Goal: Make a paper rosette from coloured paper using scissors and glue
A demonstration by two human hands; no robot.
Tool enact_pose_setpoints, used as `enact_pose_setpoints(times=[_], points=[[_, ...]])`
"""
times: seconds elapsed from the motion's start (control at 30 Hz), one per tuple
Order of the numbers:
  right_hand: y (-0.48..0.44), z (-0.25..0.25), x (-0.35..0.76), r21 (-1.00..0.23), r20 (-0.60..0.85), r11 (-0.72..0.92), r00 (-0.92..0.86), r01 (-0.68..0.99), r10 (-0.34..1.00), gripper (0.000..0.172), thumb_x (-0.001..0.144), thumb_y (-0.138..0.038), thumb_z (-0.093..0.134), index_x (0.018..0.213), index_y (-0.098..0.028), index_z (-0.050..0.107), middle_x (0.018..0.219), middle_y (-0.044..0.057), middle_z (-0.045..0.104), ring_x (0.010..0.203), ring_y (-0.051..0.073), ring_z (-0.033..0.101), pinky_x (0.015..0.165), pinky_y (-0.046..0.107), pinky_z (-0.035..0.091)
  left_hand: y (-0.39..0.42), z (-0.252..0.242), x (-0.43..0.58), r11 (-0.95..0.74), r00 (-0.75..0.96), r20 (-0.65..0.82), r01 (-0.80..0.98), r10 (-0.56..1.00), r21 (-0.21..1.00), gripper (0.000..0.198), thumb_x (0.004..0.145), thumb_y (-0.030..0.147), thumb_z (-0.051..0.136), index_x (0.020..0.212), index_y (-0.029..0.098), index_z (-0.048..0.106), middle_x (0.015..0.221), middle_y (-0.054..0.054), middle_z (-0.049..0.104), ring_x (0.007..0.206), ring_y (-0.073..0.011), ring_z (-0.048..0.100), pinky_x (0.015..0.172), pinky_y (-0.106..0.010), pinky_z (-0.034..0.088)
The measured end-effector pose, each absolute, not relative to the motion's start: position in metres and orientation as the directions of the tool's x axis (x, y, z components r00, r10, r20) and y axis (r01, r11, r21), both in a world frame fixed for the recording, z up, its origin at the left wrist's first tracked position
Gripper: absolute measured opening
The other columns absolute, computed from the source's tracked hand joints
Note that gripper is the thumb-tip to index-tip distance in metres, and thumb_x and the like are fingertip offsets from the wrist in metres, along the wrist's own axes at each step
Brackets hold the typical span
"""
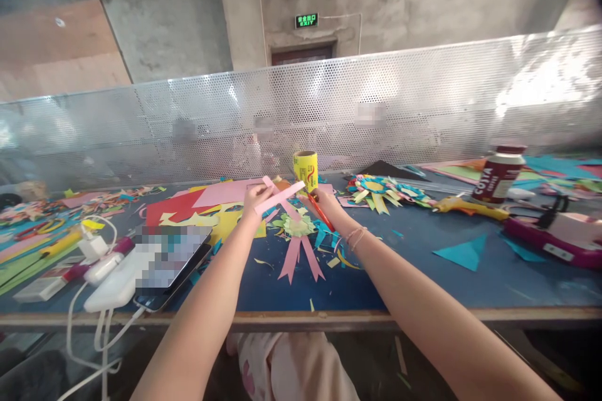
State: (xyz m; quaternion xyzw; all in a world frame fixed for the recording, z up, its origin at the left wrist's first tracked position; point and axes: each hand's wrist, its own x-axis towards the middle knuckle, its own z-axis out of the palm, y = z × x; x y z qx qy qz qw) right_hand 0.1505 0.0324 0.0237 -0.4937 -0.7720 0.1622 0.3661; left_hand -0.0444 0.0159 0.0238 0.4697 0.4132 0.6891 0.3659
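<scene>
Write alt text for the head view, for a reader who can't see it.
Over a dark blue table, a person's left hand holds pale pink paper strips and the right hand a slim orange-red tool. Nearer the camera lies a pale green paper rosette with pink tails; a yellow printed tube stands beyond.

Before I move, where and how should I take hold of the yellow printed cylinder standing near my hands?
Probably around its upper wall, coming from above: the yellow printed cylinder stands upright with its round rim exposed, while in this view the flat pink paper strip and your right hand crowd its lower front.
</scene>
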Motion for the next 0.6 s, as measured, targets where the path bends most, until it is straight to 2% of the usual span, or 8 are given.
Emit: enact_pose_setpoints(times=[0.1,0.2,0.33,0.43,0.53,0.6], points=[[0.048,0.013,0.160,-0.555,0.377,0.403,-0.212,0.727,0.902,0.038,0.080,-0.050,0.056,0.091,-0.014,0.062,0.088,0.015,0.068,0.086,0.026,0.065,0.070,0.030,0.046,0.022,0.020,-0.054,-0.336,-0.440,0.245,-0.140,0.864,0.932,0.020,0.059,0.026,0.077,0.061,0.013,0.062,0.051,0.001,0.057,0.048,-0.0098,0.054,0.055,-0.025,0.046],[0.060,0.007,0.170,-0.508,0.336,0.308,-0.144,0.804,0.931,0.040,0.078,-0.049,0.060,0.091,-0.011,0.062,0.090,0.020,0.068,0.091,0.028,0.065,0.070,0.030,0.045,0.025,0.019,-0.059,-0.313,-0.499,0.183,-0.191,0.847,0.930,0.016,0.059,0.019,0.075,0.060,0.013,0.060,0.049,0.002,0.057,0.048,-0.0080,0.055,0.057,-0.023,0.048],[0.064,0.010,0.176,-0.567,0.312,0.249,-0.075,0.785,0.947,0.040,0.080,-0.049,0.059,0.093,-0.012,0.061,0.091,0.017,0.068,0.091,0.026,0.065,0.069,0.029,0.045,0.026,0.019,-0.061,-0.271,-0.534,0.132,-0.190,0.835,0.944,0.010,0.060,0.011,0.070,0.063,0.013,0.060,0.051,0.001,0.059,0.050,-0.0078,0.057,0.058,-0.021,0.049],[0.060,0.012,0.173,-0.678,0.316,0.306,-0.110,0.668,0.942,0.035,0.075,-0.043,0.065,0.094,-0.014,0.057,0.091,0.012,0.067,0.086,0.023,0.064,0.068,0.028,0.046,0.024,0.022,-0.058,-0.254,-0.523,0.109,-0.214,0.845,0.943,0.011,0.060,0.010,0.068,0.065,0.014,0.059,0.053,0.001,0.060,0.053,-0.0092,0.059,0.061,-0.022,0.051],[0.054,0.011,0.165,-0.812,0.312,0.384,-0.229,0.440,0.922,0.039,0.068,-0.040,0.071,0.092,-0.017,0.052,0.083,0.006,0.065,0.070,0.018,0.062,0.059,0.027,0.046,0.019,0.026,-0.051,-0.254,-0.463,0.114,-0.252,0.879,0.934,0.013,0.059,0.011,0.068,0.067,0.014,0.059,0.056,0.000,0.061,0.055,-0.0112,0.061,0.061,-0.025,0.051],[0.050,0.010,0.158,-0.882,0.297,0.385,-0.312,0.271,0.902,0.043,0.063,-0.041,0.074,0.090,-0.019,0.047,0.079,0.003,0.062,0.060,0.015,0.058,0.052,0.027,0.046,0.015,0.029,-0.044,-0.281,-0.403,0.166,-0.244,0.900,0.928,0.014,0.059,0.013,0.069,0.069,0.014,0.060,0.059,-0.001,0.062,0.057,-0.0127,0.061,0.062,-0.027,0.051]])
